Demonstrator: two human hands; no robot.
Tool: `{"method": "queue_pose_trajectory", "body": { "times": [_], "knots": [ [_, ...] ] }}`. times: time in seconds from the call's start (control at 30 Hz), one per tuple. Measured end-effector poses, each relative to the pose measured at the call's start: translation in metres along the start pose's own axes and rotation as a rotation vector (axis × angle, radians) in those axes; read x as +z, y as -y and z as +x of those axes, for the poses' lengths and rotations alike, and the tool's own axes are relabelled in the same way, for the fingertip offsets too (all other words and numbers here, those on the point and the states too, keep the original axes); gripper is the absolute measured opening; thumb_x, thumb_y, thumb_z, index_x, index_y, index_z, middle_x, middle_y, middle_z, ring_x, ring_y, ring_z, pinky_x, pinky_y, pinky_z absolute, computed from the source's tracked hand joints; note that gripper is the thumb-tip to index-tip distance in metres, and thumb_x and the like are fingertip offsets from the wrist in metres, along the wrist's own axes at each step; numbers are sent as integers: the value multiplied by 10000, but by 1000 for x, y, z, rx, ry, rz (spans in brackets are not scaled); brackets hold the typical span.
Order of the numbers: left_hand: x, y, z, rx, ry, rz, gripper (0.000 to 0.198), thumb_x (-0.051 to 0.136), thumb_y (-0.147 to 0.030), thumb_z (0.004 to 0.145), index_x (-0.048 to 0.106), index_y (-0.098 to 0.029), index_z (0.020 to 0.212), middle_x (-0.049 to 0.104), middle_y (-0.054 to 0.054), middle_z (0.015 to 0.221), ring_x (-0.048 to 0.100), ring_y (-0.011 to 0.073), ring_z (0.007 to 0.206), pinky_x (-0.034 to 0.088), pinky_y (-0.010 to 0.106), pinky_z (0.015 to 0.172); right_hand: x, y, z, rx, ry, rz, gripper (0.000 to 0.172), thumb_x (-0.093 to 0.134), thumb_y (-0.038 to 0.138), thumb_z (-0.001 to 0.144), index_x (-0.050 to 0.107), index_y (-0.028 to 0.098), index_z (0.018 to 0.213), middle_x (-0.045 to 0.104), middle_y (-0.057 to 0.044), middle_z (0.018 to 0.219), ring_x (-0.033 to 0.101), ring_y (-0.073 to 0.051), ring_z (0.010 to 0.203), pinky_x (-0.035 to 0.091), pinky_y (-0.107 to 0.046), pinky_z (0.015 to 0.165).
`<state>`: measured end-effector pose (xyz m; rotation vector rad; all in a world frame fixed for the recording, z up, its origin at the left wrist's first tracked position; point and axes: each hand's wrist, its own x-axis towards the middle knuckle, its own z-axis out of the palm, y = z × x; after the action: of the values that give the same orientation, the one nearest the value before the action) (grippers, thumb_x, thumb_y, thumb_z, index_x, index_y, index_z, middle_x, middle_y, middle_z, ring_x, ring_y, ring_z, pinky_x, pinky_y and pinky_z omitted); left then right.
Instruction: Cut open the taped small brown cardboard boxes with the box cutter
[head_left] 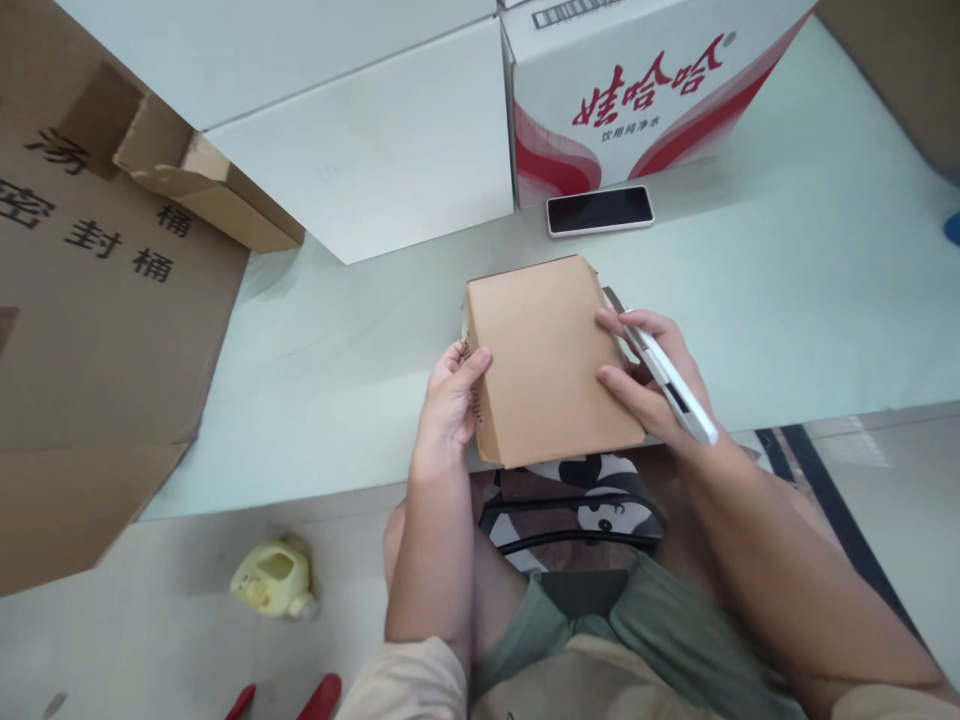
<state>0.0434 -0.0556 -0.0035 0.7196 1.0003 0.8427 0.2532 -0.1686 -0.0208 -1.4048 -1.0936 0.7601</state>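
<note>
A small brown cardboard box [551, 360] is held up near the front edge of the table, its plain face turned toward me. My left hand [450, 395] is closed on its left side, thumb on the face and fingers behind. At the opposite side my right hand [651, 400] is closed too, with finger and thumb on the box's right edge. That same hand also holds a white utility knife [679, 385], its dark blade end pointing away from me. The far side of the box is hidden.
Behind the box a phone [600, 210] lies on the pale green tabletop [330, 380], by a white and red carton [637, 100]. White boxes [375, 150] stand beside it. A large brown carton [112, 350] fills the left. A yellow jug [274, 578] stands on the floor.
</note>
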Motion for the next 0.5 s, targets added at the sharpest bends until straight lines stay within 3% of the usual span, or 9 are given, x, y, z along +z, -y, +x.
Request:
{"method": "queue_pose_trajectory", "body": {
  "times": [0.17, 0.33, 0.43, 0.5],
  "knots": [
    [-5, -1, 0, 194, -134, 185, 605, 965, -438, 569, 564, -220, 966, 759, 38, 975, 755, 231, 876, 608, 386, 842, 3, 2, 4, 85, -116, -13, 520, 733, 492, 857, 489, 345, 1293, 608, -96, 1486, 530, -333, 1460, 584, -547, 1057],
    [-18, -5, 6, 201, -162, 117, 554, 945, -404, 580, 598, -225, 973, 774, 54, 1038, 757, 222, 902, 626, 380, 850, 2, -6, 8, 61, -181, -6, 551, 642, 609, 892, 427, 356, 1331, 580, -121, 1494, 620, -314, 1365, 552, -560, 1111],
    [-24, -7, 10, 255, -272, 54, 526, 917, -383, 602, 634, -229, 1018, 782, 71, 1105, 756, 229, 969, 625, 357, 872, 2, -14, 9, 120, -162, 31, 499, 540, 651, 939, 394, 365, 1322, 599, -129, 1466, 708, -292, 1220, 614, -528, 982],
    [-26, -9, 7, 273, -279, 32, 491, 862, -402, 640, 661, -227, 1053, 785, 79, 1134, 754, 255, 1039, 623, 368, 903, 3, -18, 9, 166, -119, 69, 434, 508, 665, 953, 395, 351, 1230, 680, -111, 1331, 747, -260, 1095, 631, -476, 899]
  ]
}}
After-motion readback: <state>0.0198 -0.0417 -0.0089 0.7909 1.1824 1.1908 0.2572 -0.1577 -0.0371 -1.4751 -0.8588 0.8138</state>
